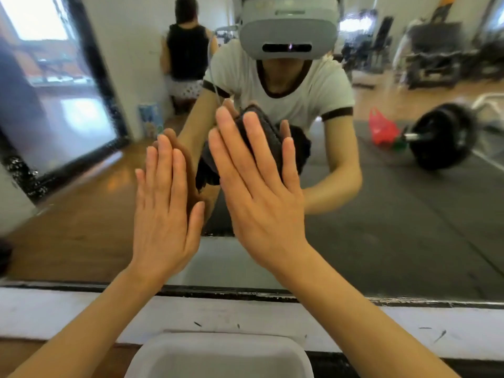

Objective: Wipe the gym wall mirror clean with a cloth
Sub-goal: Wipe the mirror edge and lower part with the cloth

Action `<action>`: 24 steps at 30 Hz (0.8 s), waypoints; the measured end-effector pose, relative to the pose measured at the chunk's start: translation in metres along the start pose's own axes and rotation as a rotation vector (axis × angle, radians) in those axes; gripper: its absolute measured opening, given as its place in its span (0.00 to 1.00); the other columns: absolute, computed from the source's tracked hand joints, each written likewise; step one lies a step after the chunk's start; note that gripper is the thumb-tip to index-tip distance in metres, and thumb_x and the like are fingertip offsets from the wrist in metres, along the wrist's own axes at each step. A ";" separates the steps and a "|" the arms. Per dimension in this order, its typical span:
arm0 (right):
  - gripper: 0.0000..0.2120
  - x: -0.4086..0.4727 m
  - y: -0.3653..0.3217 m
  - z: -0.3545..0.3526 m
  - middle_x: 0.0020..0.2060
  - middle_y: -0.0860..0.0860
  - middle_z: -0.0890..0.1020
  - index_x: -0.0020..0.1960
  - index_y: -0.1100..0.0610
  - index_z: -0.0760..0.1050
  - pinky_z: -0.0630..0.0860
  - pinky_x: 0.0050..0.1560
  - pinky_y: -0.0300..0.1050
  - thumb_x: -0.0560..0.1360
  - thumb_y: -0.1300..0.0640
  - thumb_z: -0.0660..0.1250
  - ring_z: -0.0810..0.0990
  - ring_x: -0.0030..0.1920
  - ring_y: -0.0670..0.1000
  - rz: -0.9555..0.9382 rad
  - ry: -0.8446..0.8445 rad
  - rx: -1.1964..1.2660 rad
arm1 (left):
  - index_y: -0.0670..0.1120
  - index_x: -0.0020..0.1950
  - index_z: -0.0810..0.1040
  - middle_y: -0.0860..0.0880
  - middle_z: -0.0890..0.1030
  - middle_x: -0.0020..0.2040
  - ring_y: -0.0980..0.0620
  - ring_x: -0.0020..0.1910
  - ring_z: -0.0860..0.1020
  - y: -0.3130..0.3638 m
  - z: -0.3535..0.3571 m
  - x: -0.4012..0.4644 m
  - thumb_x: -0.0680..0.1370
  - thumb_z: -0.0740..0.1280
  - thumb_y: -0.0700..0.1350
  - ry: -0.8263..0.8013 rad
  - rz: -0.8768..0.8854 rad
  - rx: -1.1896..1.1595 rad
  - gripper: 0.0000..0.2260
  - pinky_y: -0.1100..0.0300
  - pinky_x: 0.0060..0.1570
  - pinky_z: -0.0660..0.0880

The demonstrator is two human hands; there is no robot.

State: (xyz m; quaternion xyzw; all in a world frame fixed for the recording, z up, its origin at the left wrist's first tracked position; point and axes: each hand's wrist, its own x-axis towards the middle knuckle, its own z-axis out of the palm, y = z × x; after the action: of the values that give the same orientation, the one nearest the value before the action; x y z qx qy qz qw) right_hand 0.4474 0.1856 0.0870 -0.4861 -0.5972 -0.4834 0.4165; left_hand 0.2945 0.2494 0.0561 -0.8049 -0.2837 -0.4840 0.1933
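Observation:
The gym wall mirror [395, 219] fills most of the view, and I see myself reflected in it, crouched close. My right hand [256, 192] lies flat with straight, spread fingers and presses a dark grey cloth [266, 135] against the glass. Parts of the cloth show between the fingers, and its reflection bulges around them. Just to the left, my left hand [163, 211] is flat against the glass with fingers together and holds nothing.
The mirror's dark bottom edge [245, 291] sits on a scuffed white ledge [81, 306]. A white tub [218, 356] is directly below my arms. In the reflection are a barbell [441, 137], a red bag [381, 129], another person crouching [185, 55] and gym machines.

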 end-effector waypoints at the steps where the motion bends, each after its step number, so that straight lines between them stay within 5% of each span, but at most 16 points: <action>1: 0.24 -0.005 0.013 -0.003 0.76 0.50 0.68 0.79 0.58 0.59 0.43 0.79 0.52 0.84 0.59 0.58 0.59 0.78 0.52 -0.091 -0.028 -0.066 | 0.47 0.82 0.36 0.54 0.33 0.81 0.51 0.81 0.37 0.000 -0.001 0.000 0.83 0.54 0.46 -0.011 0.008 -0.008 0.34 0.52 0.79 0.38; 3: 0.26 -0.024 0.051 -0.017 0.79 0.53 0.61 0.80 0.59 0.57 0.41 0.79 0.52 0.84 0.60 0.58 0.52 0.81 0.52 -0.074 -0.019 -0.146 | 0.47 0.82 0.36 0.53 0.33 0.81 0.51 0.81 0.37 0.001 -0.003 -0.001 0.83 0.55 0.46 -0.014 0.008 -0.019 0.34 0.52 0.79 0.38; 5: 0.23 -0.044 0.079 -0.035 0.81 0.58 0.53 0.78 0.63 0.57 0.38 0.79 0.53 0.86 0.58 0.54 0.45 0.81 0.51 0.144 0.016 -0.145 | 0.44 0.83 0.39 0.50 0.36 0.82 0.50 0.81 0.38 0.002 -0.004 -0.002 0.83 0.55 0.46 -0.019 -0.006 -0.045 0.34 0.52 0.79 0.38; 9: 0.24 -0.050 0.054 -0.025 0.77 0.65 0.52 0.77 0.66 0.53 0.35 0.78 0.53 0.86 0.53 0.46 0.44 0.81 0.60 0.560 0.098 -0.035 | 0.36 0.80 0.48 0.38 0.45 0.80 0.50 0.81 0.38 0.002 -0.006 -0.001 0.82 0.56 0.44 -0.039 -0.024 -0.036 0.30 0.51 0.79 0.38; 12: 0.29 -0.042 -0.014 0.012 0.81 0.54 0.39 0.82 0.61 0.44 0.35 0.78 0.54 0.85 0.56 0.52 0.40 0.81 0.55 0.370 0.035 -0.080 | 0.36 0.80 0.48 0.48 0.40 0.82 0.50 0.81 0.38 -0.001 -0.005 0.001 0.83 0.55 0.44 -0.035 -0.001 -0.046 0.29 0.51 0.79 0.38; 15: 0.32 -0.053 -0.039 0.023 0.81 0.53 0.39 0.82 0.59 0.41 0.37 0.79 0.54 0.84 0.61 0.54 0.41 0.81 0.52 0.036 -0.096 -0.120 | 0.37 0.80 0.48 0.53 0.34 0.81 0.51 0.81 0.38 -0.003 -0.006 0.001 0.83 0.55 0.43 -0.028 0.020 -0.091 0.28 0.52 0.79 0.38; 17: 0.31 -0.063 -0.008 0.010 0.81 0.52 0.41 0.82 0.59 0.44 0.38 0.80 0.53 0.84 0.58 0.55 0.42 0.81 0.52 -0.005 -0.096 -0.173 | 0.38 0.81 0.45 0.52 0.36 0.81 0.51 0.81 0.37 -0.004 -0.006 0.001 0.83 0.55 0.42 -0.026 0.037 -0.080 0.29 0.52 0.79 0.38; 21: 0.25 -0.081 0.049 -0.023 0.78 0.65 0.53 0.79 0.66 0.52 0.37 0.78 0.54 0.87 0.55 0.48 0.43 0.81 0.57 0.472 0.063 -0.110 | 0.40 0.81 0.44 0.42 0.46 0.81 0.52 0.81 0.37 -0.002 -0.003 0.000 0.83 0.54 0.42 -0.001 0.028 -0.060 0.30 0.53 0.79 0.39; 24: 0.25 -0.071 0.018 -0.007 0.77 0.69 0.53 0.78 0.69 0.50 0.38 0.78 0.57 0.86 0.55 0.47 0.47 0.79 0.66 0.741 0.191 -0.034 | 0.38 0.80 0.48 0.37 0.48 0.79 0.53 0.80 0.36 -0.002 0.000 0.001 0.83 0.54 0.42 0.019 0.024 -0.059 0.28 0.52 0.79 0.39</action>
State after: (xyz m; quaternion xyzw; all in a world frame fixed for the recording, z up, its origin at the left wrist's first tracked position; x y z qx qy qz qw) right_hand 0.4778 0.1673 0.0231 -0.6287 -0.3313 -0.3531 0.6086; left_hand 0.2931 0.2507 0.0569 -0.8089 -0.2579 -0.4974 0.1781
